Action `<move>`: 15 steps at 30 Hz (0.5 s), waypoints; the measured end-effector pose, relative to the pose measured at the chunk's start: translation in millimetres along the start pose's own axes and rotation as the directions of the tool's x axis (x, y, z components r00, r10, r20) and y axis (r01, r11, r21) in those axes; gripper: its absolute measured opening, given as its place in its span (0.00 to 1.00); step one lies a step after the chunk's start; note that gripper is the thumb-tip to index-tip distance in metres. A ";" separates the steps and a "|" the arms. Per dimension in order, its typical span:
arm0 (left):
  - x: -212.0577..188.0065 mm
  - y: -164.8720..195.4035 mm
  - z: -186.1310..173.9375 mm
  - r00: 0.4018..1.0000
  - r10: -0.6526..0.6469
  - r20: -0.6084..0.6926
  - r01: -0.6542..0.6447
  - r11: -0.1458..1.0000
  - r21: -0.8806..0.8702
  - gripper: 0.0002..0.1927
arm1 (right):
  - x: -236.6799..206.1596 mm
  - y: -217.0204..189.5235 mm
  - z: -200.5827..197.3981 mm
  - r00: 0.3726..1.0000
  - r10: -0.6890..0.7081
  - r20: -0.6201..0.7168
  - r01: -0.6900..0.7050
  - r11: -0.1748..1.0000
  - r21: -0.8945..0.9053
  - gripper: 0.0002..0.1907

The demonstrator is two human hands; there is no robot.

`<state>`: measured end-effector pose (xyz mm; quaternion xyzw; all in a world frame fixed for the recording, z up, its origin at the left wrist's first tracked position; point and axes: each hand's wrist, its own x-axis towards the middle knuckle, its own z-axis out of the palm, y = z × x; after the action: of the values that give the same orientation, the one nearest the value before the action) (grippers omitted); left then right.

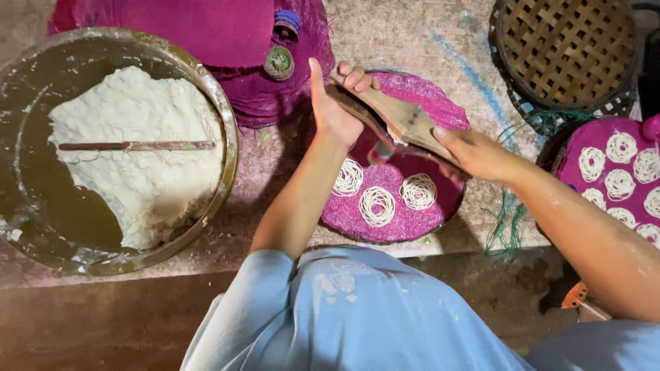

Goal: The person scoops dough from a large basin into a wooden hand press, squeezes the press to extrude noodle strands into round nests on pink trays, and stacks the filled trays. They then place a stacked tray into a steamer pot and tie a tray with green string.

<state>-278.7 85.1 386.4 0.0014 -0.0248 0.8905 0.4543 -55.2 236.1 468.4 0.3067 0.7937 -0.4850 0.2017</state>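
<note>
The wooden press [402,124] is held over a round magenta mat [440,103], tilted, with both hands clamped on its handles: the left hand [337,103] wraps the far end, fingers curled over the top, and the right hand [474,152] clenches the near end. Below it 3 white noodle coils [377,205] already lie on the mat, close together but apart from each other.

The risk as I judge it: the press hangs off to one side of the open part of the mat, so a squeeze there could drop strands onto a finished coil and fuse 2 into 1. Uneven pressure between the 2 hands could tip the press and break the strand or make it land crooked. Whether any dough is coming out right now cannot be told; the underside is blurred.

To the left, well apart, a large metal basin [227,130] holds a mound of white dough [137,172] with a stick [137,145] lying across it. To the right a second magenta mat [591,137] carries more coils, near a woven basket [564,48]. A swinging elbow could brush that mat.
</note>
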 end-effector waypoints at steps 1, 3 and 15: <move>3.7 -0.8 2.4 0.999 0.019 0.036 -0.019 1.000 -0.002 0.29 | -1.0 -6.8 1.4 0.993 -0.010 -0.114 -0.004 0.993 -0.120 0.37; 10.2 3.0 3.0 0.996 0.049 0.078 -0.049 0.999 -0.001 0.29 | -1.5 -18.9 9.7 0.966 -0.062 -0.251 -0.004 0.968 -0.253 0.35; 24.5 -11.7 -11.2 0.976 0.194 -0.096 -0.191 0.981 0.040 0.29 | -13.2 -36.9 9.6 0.904 -0.299 -0.306 0.119 0.863 -0.491 0.31</move>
<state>-283.4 112.3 376.3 -0.0382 0.0115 0.9296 0.3665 -70.5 211.1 496.0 0.2465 0.9384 -0.2348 0.0597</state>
